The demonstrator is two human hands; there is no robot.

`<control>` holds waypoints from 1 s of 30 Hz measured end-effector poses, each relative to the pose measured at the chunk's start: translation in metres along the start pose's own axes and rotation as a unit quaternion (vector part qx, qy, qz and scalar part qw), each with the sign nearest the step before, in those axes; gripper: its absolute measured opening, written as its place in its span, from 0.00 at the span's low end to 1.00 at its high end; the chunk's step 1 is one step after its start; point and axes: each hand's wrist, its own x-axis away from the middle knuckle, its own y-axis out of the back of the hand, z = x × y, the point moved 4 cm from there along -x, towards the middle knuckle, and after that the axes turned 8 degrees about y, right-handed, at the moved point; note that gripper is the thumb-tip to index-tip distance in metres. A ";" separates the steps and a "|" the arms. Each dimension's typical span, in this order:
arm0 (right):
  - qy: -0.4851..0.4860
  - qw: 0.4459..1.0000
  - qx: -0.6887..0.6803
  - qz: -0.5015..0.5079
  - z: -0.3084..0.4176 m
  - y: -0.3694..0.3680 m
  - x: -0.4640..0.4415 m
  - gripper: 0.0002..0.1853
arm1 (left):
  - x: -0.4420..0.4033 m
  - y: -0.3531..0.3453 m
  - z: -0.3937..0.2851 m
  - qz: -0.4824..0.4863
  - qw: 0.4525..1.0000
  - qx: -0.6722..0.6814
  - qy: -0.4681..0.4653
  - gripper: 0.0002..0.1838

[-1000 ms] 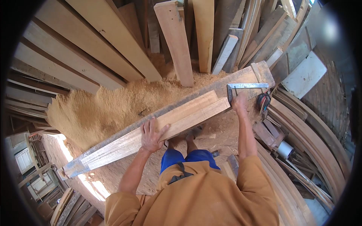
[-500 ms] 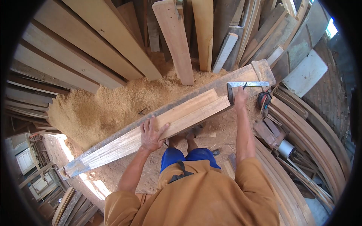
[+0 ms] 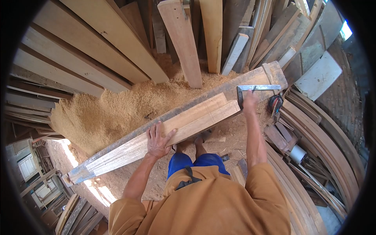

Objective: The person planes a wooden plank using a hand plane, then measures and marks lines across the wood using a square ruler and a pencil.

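Two long pale boards lie side by side along a worn wooden bench that runs diagonally. My left hand rests flat on the boards with its fingers spread. Past their right end, a metal try square lies on the bench, its dark handle toward the boards. Beside that handle is my right hand, slightly blurred, fingers bent around a thin dark marking tool that crosses the blade.
A red and black tape measure sits at the bench's right edge. Sawdust is heaped behind the bench, below leaning planks. Curved boards and scraps are stacked on the right.
My right hand has moved up along the try square, and the marking tool has come into clearer view over the blade. My left hand has stayed on the boards.
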 end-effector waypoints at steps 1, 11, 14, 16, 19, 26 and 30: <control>0.080 0.996 0.011 0.020 -0.008 -0.014 0.006 0.25 | 0.000 0.001 0.000 -0.001 1.000 0.001 -0.002 0.51; 0.057 0.994 0.084 0.046 -0.034 0.008 -0.014 0.19 | 0.001 0.005 0.000 -0.016 1.000 0.002 -0.011 0.52; 0.219 0.900 0.353 0.132 -0.022 0.007 0.005 0.17 | 0.003 0.003 0.001 -0.009 1.000 0.011 -0.007 0.53; 0.179 0.870 0.416 0.193 -0.015 0.001 0.007 0.18 | 0.001 0.008 0.001 0.035 0.999 0.011 0.009 0.54; 0.206 0.885 0.366 0.201 0.007 0.004 0.015 0.19 | 0.000 0.022 0.001 0.062 0.998 0.000 0.022 0.56; 0.173 0.862 0.452 0.151 -0.021 0.012 -0.014 0.24 | 0.002 0.003 0.000 0.006 1.000 0.028 0.011 0.56; 0.180 0.874 0.420 0.164 0.005 0.028 0.000 0.31 | -0.001 0.016 -0.002 0.051 0.998 0.019 0.012 0.58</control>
